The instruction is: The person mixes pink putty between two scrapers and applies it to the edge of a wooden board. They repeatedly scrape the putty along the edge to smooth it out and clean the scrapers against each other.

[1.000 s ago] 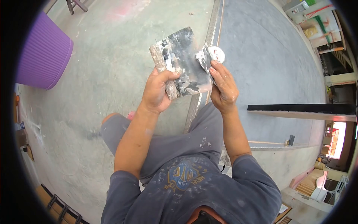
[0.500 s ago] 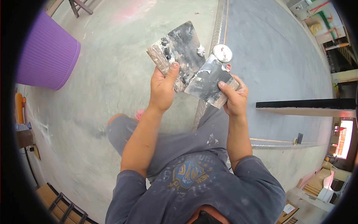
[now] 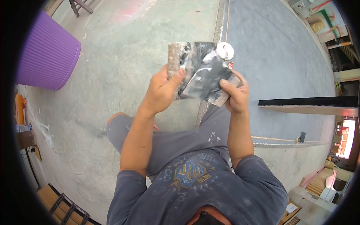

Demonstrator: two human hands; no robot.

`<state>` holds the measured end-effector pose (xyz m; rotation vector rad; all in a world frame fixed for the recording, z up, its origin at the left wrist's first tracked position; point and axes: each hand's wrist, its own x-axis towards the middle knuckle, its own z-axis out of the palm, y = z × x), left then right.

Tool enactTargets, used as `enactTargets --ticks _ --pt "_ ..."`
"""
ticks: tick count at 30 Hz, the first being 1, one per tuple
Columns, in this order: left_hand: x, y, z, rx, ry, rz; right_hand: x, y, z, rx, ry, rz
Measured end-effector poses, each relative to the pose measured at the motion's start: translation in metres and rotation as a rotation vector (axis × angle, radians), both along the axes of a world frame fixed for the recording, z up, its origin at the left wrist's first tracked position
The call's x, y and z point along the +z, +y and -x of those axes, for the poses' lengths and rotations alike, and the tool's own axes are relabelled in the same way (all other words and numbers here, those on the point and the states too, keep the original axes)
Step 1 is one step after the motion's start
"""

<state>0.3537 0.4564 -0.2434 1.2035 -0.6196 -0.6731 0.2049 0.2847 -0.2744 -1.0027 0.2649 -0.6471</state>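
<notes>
My left hand (image 3: 162, 88) is closed round the pale, crusted edge of a wide putty knife (image 3: 189, 56), its thumb on top. A smaller putty knife (image 3: 208, 80) with a dark blade and white smears is gripped by my right hand (image 3: 235, 92) at its lower right edge. The smaller blade overlaps the face of the wide one. White paste shows on both blades, blurred by motion. Just beyond them lies a round white lid (image 3: 225, 51), with a small red-and-white item (image 3: 230, 65) below it.
A purple ribbed bin (image 3: 52, 52) stands at the left. To the right, a long black-topped board (image 3: 307, 102) juts in. A metal strip (image 3: 222, 18) divides green floor from a grey surface. A tape roll (image 3: 298, 139) lies at the lower right.
The wide putty knife in my left hand has turned more upright and shifted right, behind the smaller one. White paste at its right edge no longer shows there. My right hand has barely moved.
</notes>
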Motion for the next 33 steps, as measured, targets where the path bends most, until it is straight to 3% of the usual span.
enactTargets --ticks 1,4,10,17,22,25,30,33 --pt "0.0 0.0 -0.004 0.027 0.013 -0.033 0.006 -0.001 0.0 -0.046 -0.06 -0.006" --pt "0.008 0.001 -0.012 0.13 0.347 0.279 0.016 -0.004 -0.004 -0.176 -0.194 0.006" --pt "0.004 -0.004 0.002 0.234 0.369 0.328 0.009 -0.006 -0.015 -0.393 -0.234 0.034" --pt "0.01 0.004 -0.005 0.41 0.354 0.366 0.013 -0.007 -0.018 -0.262 0.216 0.346" --pt "0.016 0.007 -0.016 0.712 -0.235 0.105 0.025 -0.006 -0.014 0.005 0.427 0.373" --pt "0.01 0.0 -0.02 0.86 -0.808 -0.049 0.024 -0.01 -0.011 0.132 0.484 0.442" --pt "-0.007 0.0 -0.008 0.353 -0.614 -0.338 0.023 -0.013 -0.009 0.356 0.546 0.536" --pt "-0.015 -0.008 -0.003 0.174 -0.65 -0.308 0.026 -0.014 -0.013 0.358 0.597 0.53"
